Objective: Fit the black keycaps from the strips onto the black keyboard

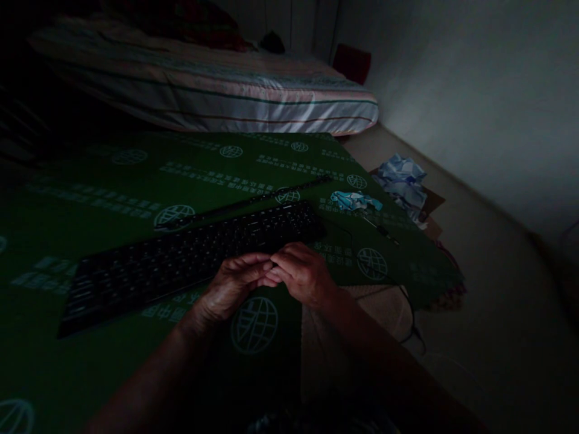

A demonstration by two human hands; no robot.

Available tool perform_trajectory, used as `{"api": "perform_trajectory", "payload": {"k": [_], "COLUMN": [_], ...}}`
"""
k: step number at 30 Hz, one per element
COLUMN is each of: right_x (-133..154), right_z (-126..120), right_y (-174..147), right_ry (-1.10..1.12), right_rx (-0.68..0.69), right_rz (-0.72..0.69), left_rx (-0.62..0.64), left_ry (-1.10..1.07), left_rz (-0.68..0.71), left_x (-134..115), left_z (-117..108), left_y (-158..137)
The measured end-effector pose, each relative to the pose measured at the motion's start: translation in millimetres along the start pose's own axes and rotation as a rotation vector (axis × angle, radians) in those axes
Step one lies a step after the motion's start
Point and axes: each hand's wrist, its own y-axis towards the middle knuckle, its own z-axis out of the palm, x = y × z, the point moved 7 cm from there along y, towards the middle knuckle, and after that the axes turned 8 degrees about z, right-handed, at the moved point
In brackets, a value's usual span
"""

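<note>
My left hand and my right hand meet fingertip to fingertip above the green printed cloth. The fingers of both are pinched together around something small and dark that I cannot make out. Just beyond them a black keyboard lies at a slant, its right end farther away. Behind the keyboard rests a long thin black strip. A screwdriver with a dark handle lies to the right. Past it is a crumpled blue and white wrapper.
A bed with a striped sheet stands beyond the table. Crumpled plastic and cardboard are on the floor by the table's right edge. A beige cloth lies under my right forearm, with a dark cable beside it. The room is dim.
</note>
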Motion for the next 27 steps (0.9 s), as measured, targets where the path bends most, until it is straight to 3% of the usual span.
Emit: {"api": "perform_trajectory", "payload": {"k": [6,16,27], "right_x": [-16,-84,-110], "right_z": [-8,-36,-28], "right_y": [2,-10,16], "right_ry": [-0.056,-0.209,-0.297], "right_rx": [0.03,0.115,0.285], "right_rz": [0.05,0.285,0.307], "left_rx": [-0.029,0.016,0.067], "left_ry": [0.14,0.245,0.288], "left_rz": [0.029,-0.006,0.039], "left_x": [-1,3,14], "left_z": [1,7,8], "left_y": [-4,-7,-6]}}
